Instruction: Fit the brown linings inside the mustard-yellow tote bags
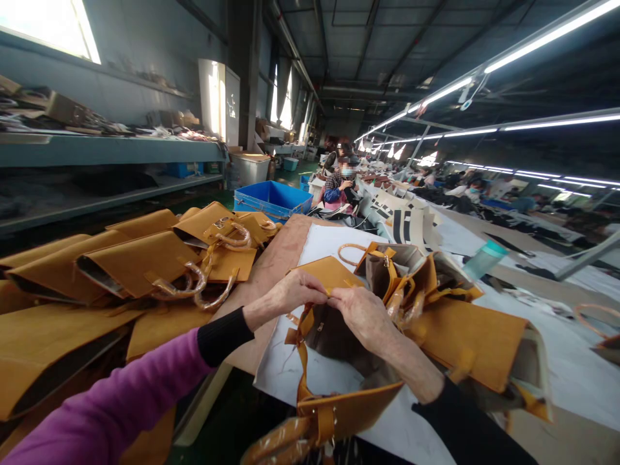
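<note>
Mustard-yellow and gaping, a bag [334,332] sits at lower centre of the frame, its rim pinched in the fingertips of the left hand [289,297] and right hand [365,318]; matching bags [138,261] crowd the left.

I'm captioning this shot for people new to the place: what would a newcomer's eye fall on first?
Probably the left hand and right hand, meeting near the centre to pinch the edge of an open mustard bag. Next, perhaps, the heap of similar bags on the left, with a bright blue bin beyond it. Overhead at upper right, a long strip light glares.
</note>
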`<state>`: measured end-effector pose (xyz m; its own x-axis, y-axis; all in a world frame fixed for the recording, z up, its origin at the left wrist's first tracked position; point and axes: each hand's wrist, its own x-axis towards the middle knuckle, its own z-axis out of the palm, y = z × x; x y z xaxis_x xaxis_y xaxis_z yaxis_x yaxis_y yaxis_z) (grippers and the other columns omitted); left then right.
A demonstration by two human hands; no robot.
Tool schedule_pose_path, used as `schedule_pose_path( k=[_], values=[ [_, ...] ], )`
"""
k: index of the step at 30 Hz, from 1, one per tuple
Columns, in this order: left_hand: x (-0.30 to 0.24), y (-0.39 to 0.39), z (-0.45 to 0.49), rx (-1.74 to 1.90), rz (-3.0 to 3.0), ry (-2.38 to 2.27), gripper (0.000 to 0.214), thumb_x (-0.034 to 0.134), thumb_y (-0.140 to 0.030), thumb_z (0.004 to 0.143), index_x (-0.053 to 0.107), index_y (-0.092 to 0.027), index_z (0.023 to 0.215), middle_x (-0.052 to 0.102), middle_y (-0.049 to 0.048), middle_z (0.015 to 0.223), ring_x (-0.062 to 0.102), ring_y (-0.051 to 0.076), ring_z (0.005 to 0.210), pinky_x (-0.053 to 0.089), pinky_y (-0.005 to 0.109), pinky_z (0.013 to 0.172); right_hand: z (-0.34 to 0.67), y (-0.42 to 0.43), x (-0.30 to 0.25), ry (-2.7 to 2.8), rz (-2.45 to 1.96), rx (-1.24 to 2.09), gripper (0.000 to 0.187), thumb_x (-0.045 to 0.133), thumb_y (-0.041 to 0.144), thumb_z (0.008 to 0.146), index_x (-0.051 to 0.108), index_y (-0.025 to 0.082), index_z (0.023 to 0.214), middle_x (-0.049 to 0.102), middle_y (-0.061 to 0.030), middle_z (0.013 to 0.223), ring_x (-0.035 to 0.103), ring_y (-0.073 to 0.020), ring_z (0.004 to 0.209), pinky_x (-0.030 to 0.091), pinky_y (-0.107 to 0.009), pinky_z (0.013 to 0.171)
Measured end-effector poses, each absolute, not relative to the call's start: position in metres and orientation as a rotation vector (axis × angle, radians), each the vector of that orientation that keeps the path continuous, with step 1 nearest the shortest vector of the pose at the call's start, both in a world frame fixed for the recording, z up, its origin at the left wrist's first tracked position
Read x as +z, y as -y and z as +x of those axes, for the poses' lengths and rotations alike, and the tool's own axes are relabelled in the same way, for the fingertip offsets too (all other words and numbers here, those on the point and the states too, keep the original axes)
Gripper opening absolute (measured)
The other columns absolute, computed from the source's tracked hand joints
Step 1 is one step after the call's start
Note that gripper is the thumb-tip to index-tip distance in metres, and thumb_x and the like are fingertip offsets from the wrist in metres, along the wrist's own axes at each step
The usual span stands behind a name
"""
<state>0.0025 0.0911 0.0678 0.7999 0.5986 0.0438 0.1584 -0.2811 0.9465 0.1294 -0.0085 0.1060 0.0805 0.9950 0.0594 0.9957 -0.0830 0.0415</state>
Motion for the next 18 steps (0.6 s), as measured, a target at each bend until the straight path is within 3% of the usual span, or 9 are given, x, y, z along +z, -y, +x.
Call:
schedule_pose_path(
  k=[5, 13, 18],
  values=[
    [0.065, -0.090, 0.006, 0.447, 1.981, -0.459, 0.025, 0.056, -0.032, 0.074, 0.070, -0.011, 0.075, 0.056, -0.0013, 0.059, 0.043, 0.009, 0.055, 0.032, 0.018, 0.050, 0.134, 0.011, 0.109, 2.082, -2.346, -0.087, 0.033, 0.039, 0.035, 0.090, 0.065, 0.022, 0.075, 0.069, -0.0045, 0.075, 0.062, -0.0168, 0.073, 0.030, -0.026, 0.057],
    [0.062, -0.091, 0.003, 0.494, 2.127, -0.481, 0.027, 0.050, -0.033, 0.078, 0.066, -0.012, 0.070, 0.052, -0.0026, 0.057, 0.042, 0.008, 0.055, 0.031, 0.018, 0.051, 0.192, 0.055, 0.118, 1.970, -2.376, 0.328, 0.031, 0.039, 0.031, 0.088, 0.062, 0.017, 0.074, 0.065, -0.0046, 0.075, 0.056, -0.0149, 0.069, 0.033, -0.025, 0.060],
    [0.064, -0.084, 0.008, 0.523, 2.113, -0.501, 0.027, 0.051, -0.032, 0.077, 0.067, -0.012, 0.071, 0.055, -0.0019, 0.058, 0.044, 0.009, 0.054, 0.032, 0.018, 0.051, 0.193, 0.071, 0.111, 1.861, -2.342, 0.253, 0.031, 0.041, 0.028, 0.087, 0.060, 0.017, 0.067, 0.062, -0.0021, 0.067, 0.054, -0.0137, 0.065, 0.033, -0.024, 0.060]
  ],
)
